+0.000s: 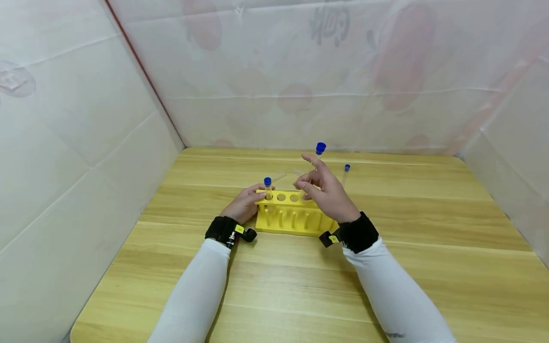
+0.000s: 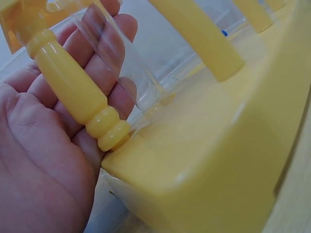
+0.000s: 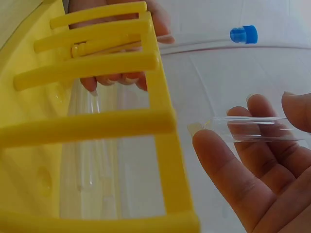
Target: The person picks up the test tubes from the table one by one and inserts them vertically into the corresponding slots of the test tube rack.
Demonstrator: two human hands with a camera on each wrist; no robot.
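The right hand [image 1: 328,193] pinched a clear tube [image 3: 252,129] between thumb and fingertips, its blue cap [image 1: 320,148] raised above the yellow rack [image 1: 296,214]; the left hand [image 1: 244,202] lay against the rack's left end, fingers straight along a corner post [image 2: 73,87]; a capped tube [image 1: 268,188] stood in the leftmost hole; another tube [image 1: 345,174] lay on the table [image 1: 429,247] behind.
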